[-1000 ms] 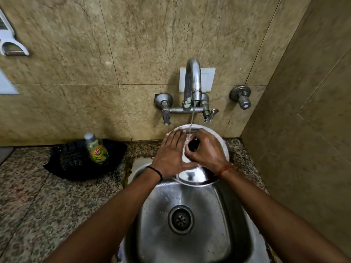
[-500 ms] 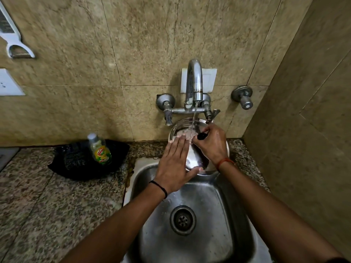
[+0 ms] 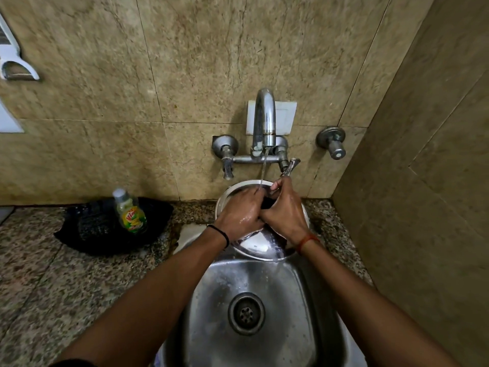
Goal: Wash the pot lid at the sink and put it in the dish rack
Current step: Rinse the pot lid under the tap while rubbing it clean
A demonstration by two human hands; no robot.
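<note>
Having shifted since half a second ago: lying flatter over the back of the basin now, the round steel pot lid (image 3: pixel 260 250), with its shiny rim showing front and back instead of tipped toward the tap; closing together over its middle, both hands, no longer side by side.

From the head camera: pressing wet, nearly straight fingers flat on the lid, the left hand (image 3: pixel 239 215), a black band at the wrist. Curling round the black knob (image 3: pixel 267 203), the right hand (image 3: pixel 284 209), an orange thread at the wrist. Touching each other, the two hands. Falling from the curved chrome tap (image 3: pixel 263 120) onto the knuckles, a thin stream of water (image 3: pixel 263 168). Lying below, the dented stainless sink (image 3: pixel 232 284) with its ringed drain (image 3: pixel 246 313). Standing to the left on speckled granite counter (image 3: pixel 47 282), a dish soap bottle (image 3: pixel 129 211) against a crumpled black cloth (image 3: pixel 90 231).
</note>
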